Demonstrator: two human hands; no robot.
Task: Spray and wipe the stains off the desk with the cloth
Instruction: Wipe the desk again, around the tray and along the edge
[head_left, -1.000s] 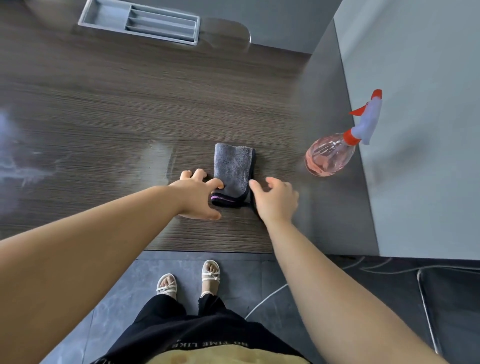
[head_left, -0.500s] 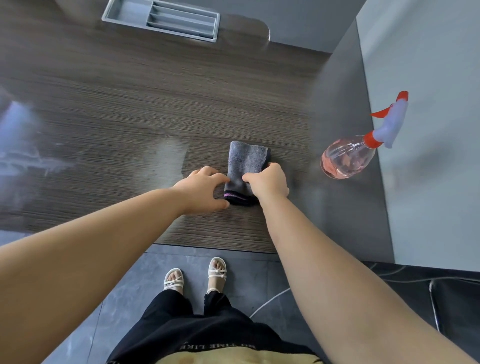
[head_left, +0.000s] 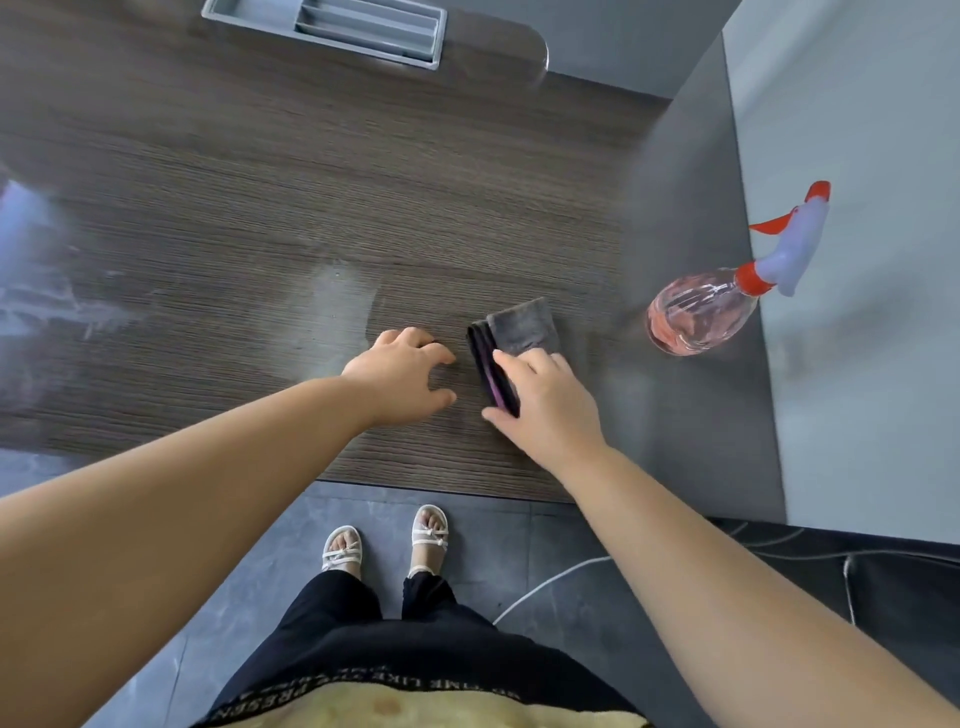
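While the right grip (head_left: 545, 410) clasps the folded cloth (head_left: 524, 322) on the tabletop (head_left: 311, 182), thumb at its near edge, the folds probably hold together for wiping; the left grip (head_left: 400, 374), loosely curled and empty, sits just beside it; the bottle (head_left: 696, 312) stands apart at right, likely parked clear.

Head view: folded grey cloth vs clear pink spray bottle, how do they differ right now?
The folded grey cloth lies flat on the wood-grain desk, gripped by the right hand; the clear pink spray bottle stands upright, untouched. The cloth is opaque fabric with a purple edge; the bottle is see-through, with a red-and-white trigger head. Both sit at the desk's right side.
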